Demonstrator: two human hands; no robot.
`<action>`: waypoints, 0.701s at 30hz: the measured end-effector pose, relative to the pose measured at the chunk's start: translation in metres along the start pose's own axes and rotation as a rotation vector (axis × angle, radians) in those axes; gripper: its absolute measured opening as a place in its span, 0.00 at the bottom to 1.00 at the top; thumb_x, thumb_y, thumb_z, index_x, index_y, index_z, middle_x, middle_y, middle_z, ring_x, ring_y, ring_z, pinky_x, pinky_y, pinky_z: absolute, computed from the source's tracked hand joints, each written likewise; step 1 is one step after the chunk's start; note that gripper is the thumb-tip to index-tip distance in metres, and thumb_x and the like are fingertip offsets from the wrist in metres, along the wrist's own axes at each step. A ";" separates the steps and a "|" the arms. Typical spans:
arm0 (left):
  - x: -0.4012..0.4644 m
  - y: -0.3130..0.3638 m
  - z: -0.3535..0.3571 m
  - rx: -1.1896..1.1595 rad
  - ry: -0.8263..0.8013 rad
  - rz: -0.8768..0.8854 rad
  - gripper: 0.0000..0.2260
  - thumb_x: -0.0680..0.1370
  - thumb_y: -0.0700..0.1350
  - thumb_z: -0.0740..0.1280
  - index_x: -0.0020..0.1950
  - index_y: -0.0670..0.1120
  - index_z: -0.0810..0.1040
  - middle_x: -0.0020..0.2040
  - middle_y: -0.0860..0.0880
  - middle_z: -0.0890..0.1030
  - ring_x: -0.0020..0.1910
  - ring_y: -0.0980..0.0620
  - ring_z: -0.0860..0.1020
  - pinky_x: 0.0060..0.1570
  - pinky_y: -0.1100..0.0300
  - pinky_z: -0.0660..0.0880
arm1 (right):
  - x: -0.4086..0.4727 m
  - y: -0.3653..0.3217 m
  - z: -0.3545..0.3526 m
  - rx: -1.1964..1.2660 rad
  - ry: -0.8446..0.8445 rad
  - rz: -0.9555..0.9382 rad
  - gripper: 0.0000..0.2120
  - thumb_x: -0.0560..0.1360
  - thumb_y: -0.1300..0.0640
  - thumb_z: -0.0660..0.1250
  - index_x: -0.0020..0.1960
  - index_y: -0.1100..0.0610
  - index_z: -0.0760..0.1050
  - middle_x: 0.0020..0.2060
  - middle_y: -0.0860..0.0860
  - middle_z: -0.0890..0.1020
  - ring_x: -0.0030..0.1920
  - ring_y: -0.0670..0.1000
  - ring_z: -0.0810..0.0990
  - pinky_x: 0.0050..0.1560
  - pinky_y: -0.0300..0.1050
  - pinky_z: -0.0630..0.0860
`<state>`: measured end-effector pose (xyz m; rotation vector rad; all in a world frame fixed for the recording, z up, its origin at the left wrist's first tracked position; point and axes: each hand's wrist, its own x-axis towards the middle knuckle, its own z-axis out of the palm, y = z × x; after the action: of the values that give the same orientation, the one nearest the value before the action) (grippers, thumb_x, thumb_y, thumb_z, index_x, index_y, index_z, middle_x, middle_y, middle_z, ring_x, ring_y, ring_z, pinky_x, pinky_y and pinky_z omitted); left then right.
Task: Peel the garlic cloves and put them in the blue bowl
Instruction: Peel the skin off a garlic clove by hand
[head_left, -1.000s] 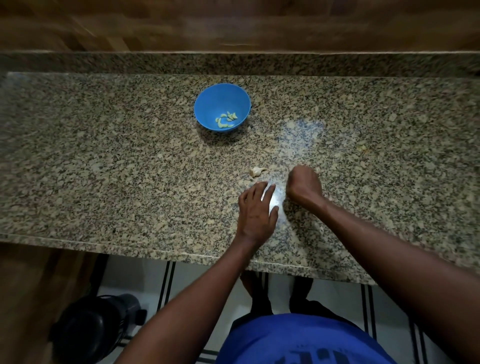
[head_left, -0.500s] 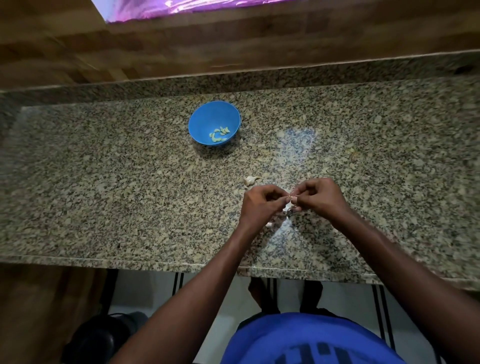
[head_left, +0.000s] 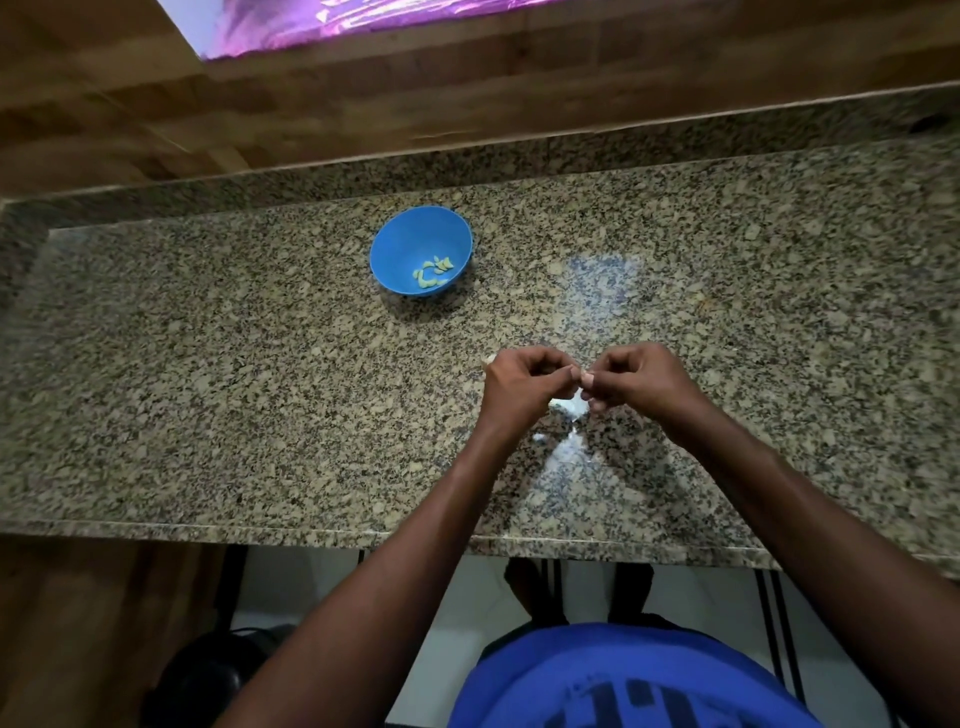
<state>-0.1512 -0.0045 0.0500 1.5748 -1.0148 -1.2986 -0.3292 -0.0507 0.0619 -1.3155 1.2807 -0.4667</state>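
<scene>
Granite-speckled tabletop (head_left: 208, 395) carries the whole job, and the blue bowl (head_left: 421, 250) stands on it toward the back, well apart from the hands. Several pale yellow-green peeled cloves (head_left: 434, 271) already lie in a small cluster at the bottom of the bowl, so part of the task looks done. At least one clove is still in work, and a small pale piece (head_left: 488, 358) peeks out just behind the left hand; I cannot tell whether it is an unpeeled clove or loose skin.

Both hands hover over the near middle of the tabletop with their fingertips meeting. The left hand (head_left: 522, 376) has its fingers curled in and pinches something small at the tips; the right hand (head_left: 636, 376) is curled the same way and pinches from the other side. What they hold is almost wholly hidden by the fingers, so it reads as a garlic clove mid-peel only by judgement. Its long axis and which way its tip points cannot be told from this view; at most it seems to lie across the gap between the two pinches.

White papery bits (head_left: 569, 408) lie on the tabletop just beneath the hands, likely shed skin.

Left to do, as I judge it: finish stripping this clove, then carry it back to the bowl.
</scene>
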 end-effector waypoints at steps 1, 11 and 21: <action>0.001 0.001 0.000 -0.029 -0.005 -0.024 0.04 0.77 0.37 0.74 0.50 0.36 0.84 0.43 0.42 0.86 0.41 0.50 0.85 0.47 0.56 0.84 | 0.001 -0.002 0.000 -0.078 0.027 -0.027 0.05 0.75 0.62 0.75 0.43 0.63 0.82 0.37 0.57 0.86 0.37 0.55 0.86 0.44 0.51 0.85; 0.010 0.015 0.012 -0.209 0.083 -0.317 0.07 0.77 0.34 0.74 0.51 0.31 0.82 0.44 0.37 0.85 0.37 0.49 0.84 0.40 0.61 0.83 | -0.008 0.005 0.028 -0.749 0.375 -0.571 0.10 0.74 0.67 0.73 0.37 0.59 0.77 0.30 0.47 0.70 0.29 0.47 0.68 0.32 0.36 0.64; 0.000 0.010 0.012 0.418 0.084 0.297 0.01 0.76 0.38 0.75 0.47 0.42 0.85 0.40 0.50 0.85 0.37 0.56 0.83 0.40 0.65 0.82 | 0.004 -0.013 -0.011 0.217 -0.018 0.168 0.06 0.76 0.69 0.68 0.41 0.68 0.80 0.30 0.58 0.82 0.28 0.52 0.77 0.26 0.39 0.74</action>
<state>-0.1639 -0.0089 0.0582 1.6832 -1.4710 -0.8456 -0.3327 -0.0629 0.0739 -1.0200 1.2756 -0.4605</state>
